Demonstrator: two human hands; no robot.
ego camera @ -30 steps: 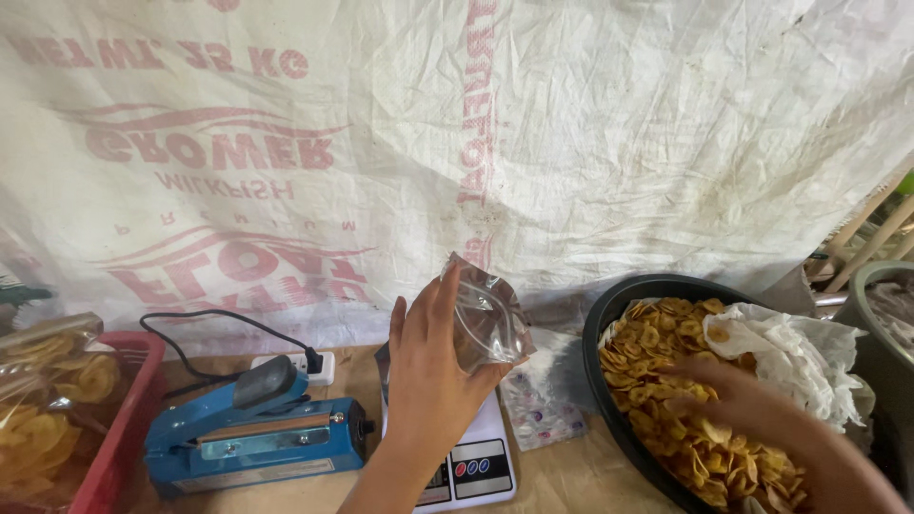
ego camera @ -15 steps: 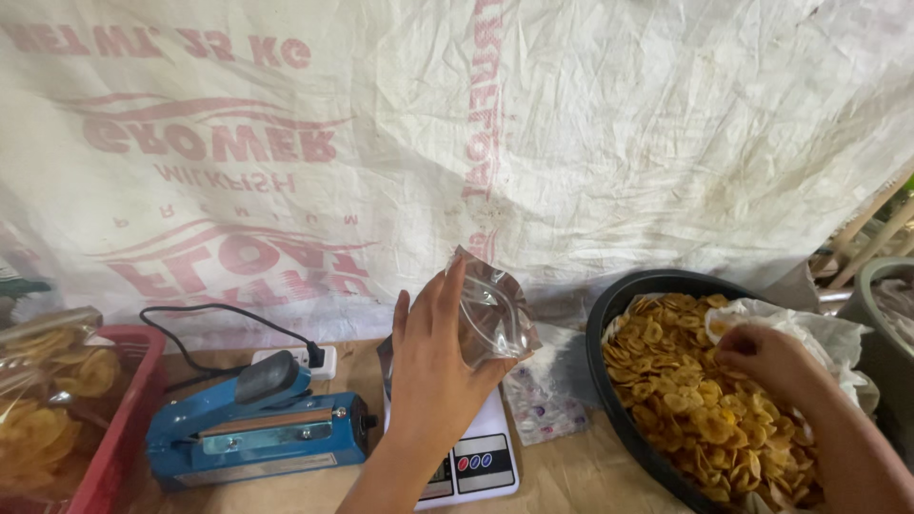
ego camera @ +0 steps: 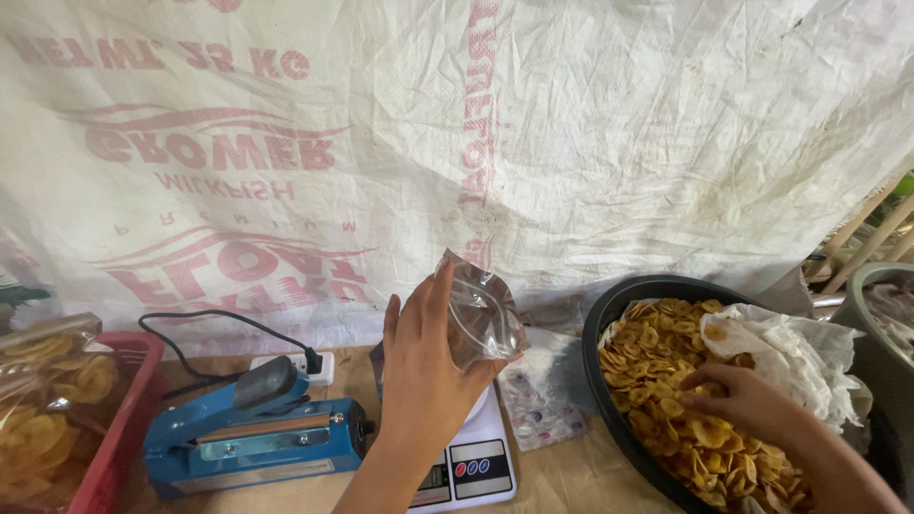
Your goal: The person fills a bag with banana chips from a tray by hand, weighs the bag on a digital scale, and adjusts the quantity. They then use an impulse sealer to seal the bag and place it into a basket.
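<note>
My left hand (ego camera: 425, 366) holds a small clear plastic pouch (ego camera: 484, 314) upright above a white digital scale (ego camera: 468, 457). My right hand (ego camera: 741, 398) is down in a black round pan (ego camera: 609, 319) full of yellow banana chips (ego camera: 666, 352), fingers closed on some chips. A crumpled white paper liner (ego camera: 790, 347) lies over the pan's far right side.
A blue heat sealer (ego camera: 252, 433) with a black cord sits left of the scale. A red basket (ego camera: 119, 419) with bagged chips (ego camera: 48, 381) stands at the far left. A stack of empty pouches (ego camera: 541, 400) lies between scale and pan. A white printed sack hangs behind.
My right hand moved across the chips from the pan's near side toward its middle and closed on chips. My left hand kept the pouch steady above the scale.
</note>
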